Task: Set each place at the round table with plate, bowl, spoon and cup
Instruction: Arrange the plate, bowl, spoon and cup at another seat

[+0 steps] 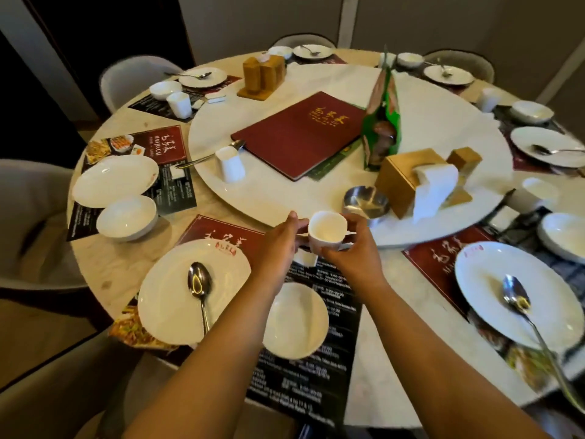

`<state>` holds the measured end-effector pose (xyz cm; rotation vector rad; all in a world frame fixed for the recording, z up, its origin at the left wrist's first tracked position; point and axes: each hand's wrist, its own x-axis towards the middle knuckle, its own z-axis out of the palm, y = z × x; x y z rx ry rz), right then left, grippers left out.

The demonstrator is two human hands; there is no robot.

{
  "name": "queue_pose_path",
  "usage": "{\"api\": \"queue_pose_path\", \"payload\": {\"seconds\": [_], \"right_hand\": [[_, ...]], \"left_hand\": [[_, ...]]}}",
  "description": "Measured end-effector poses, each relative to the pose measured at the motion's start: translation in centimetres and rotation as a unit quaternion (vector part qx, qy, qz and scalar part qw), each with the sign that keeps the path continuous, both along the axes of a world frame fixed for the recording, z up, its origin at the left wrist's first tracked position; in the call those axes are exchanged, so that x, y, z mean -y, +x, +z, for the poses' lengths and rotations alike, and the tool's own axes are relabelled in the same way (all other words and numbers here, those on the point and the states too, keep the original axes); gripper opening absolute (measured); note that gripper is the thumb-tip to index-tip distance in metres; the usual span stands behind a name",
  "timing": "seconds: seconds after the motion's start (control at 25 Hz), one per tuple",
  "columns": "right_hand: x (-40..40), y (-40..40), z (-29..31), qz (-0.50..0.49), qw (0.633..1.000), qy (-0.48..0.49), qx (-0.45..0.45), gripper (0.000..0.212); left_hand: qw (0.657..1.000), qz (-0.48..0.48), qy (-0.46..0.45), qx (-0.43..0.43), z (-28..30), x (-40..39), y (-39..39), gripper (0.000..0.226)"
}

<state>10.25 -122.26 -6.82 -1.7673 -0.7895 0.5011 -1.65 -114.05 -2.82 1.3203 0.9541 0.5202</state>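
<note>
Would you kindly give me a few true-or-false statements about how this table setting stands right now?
1. Both hands, left hand and right hand, hold a white cup. True.
2. The nearest plate has no spoon on it. False: a spoon lies on it.
3. A red menu lies on the turntable. True.
4. The bowl beside the nearest plate is full of soup. False: it is empty.

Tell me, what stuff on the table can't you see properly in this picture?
- Small white object under the cup, head view: both hands cover most of it.
- Left hand grip: its fingers go behind the cup.
- Placemat print: too small and blurred to read.
- Spoon on the right plate: handle blurs away toward the frame's edge.
</note>
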Motion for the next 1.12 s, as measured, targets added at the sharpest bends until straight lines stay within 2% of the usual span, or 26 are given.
{"api": "queue_pose_path", "payload": {"seconds": [0.24,0.52,0.64,0.76,0.84,0.92,1.12], "right_hand": [[4.8,-0.4,-1.2,-0.03,0.998,-0.053,-0.005,0.068],[5.0,-0.4,-3.1,-0.044,0.997,-0.063,-0.007,0.069],[5.1,-0.9,-3.1,-0.039,0.997,-0.071,0.013,0.074],[5.7,-2.5,-2.1,-0.07,0.992,-0.089,0.058,0.08],[6.2,-4.5,-1.0,-0.105,0.987,-0.079,0.09,0.069],[6.5,-7.2,0.1,-0.118,0.987,-0.055,0.092,0.055],[5.3,-18.2,1.7,-0.118,0.993,-0.014,0.013,0.037]], "left_hand": [[0.987,-0.064,0.075,-0.129,-2.0,3.7,0.7,0.077],[0.975,-0.064,0.108,-0.183,-3.4,4.2,1.4,0.07],[0.975,-0.067,0.119,-0.177,-3.3,4.1,1.0,0.065],[0.979,-0.036,0.14,-0.143,-3.0,3.7,-0.5,0.039],[0.985,-0.019,0.138,-0.102,-2.5,3.4,-2.6,0.025],[0.988,-0.009,0.137,-0.075,-1.9,3.1,-5.4,0.02],[0.996,0.009,0.083,-0.024,-1.2,1.5,-15.3,0.022]]}}
